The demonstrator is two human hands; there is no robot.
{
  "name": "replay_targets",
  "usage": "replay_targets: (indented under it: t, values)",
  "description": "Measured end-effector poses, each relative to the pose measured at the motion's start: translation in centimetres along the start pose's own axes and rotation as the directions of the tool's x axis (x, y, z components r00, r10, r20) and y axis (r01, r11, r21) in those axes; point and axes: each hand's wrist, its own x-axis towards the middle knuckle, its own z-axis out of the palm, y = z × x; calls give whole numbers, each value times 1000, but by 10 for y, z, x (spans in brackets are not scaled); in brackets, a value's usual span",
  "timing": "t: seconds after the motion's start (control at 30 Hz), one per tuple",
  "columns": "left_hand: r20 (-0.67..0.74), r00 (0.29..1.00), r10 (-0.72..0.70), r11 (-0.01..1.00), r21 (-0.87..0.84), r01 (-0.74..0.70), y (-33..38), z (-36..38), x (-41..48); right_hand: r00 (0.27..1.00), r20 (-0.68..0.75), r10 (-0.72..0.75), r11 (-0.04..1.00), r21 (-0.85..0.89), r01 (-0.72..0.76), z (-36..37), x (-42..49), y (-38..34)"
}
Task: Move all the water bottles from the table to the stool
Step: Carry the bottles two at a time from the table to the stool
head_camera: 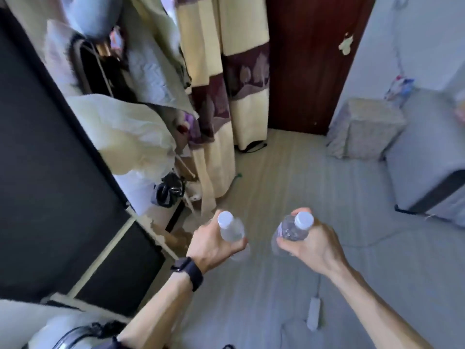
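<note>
I hold one clear water bottle with a white cap in each hand, both above the floor in the lower middle of the head view. My left hand, with a black watch on its wrist, grips the left bottle around its body. My right hand grips the right bottle, which has a label. Both bottles point cap-up and away from me. A stool draped in a pale patterned cloth stands at the far right by the wall. No table shows.
A dark cabinet runs along the left, with piled clothes and bags behind it. Cream and maroon curtains hang beside a dark red door. A grey appliance stands at the right. A white cable and adapter lie on the floor.
</note>
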Motion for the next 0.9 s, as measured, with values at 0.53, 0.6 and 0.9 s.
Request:
replay_targets:
  t: [0.53, 0.6, 0.9]
  values:
    - [178, 922, 345, 936, 11, -353, 214, 50, 329, 903, -372, 213, 974, 7, -227, -166, 237, 47]
    - [173, 911, 374, 921, 45, -386, 240, 55, 363, 903, -373, 213, 973, -1, -230, -185, 271, 52]
    - [154, 902, 404, 914, -21, -405, 320, 81, 519, 920, -321, 226, 965, -56, -257, -252, 441, 98]
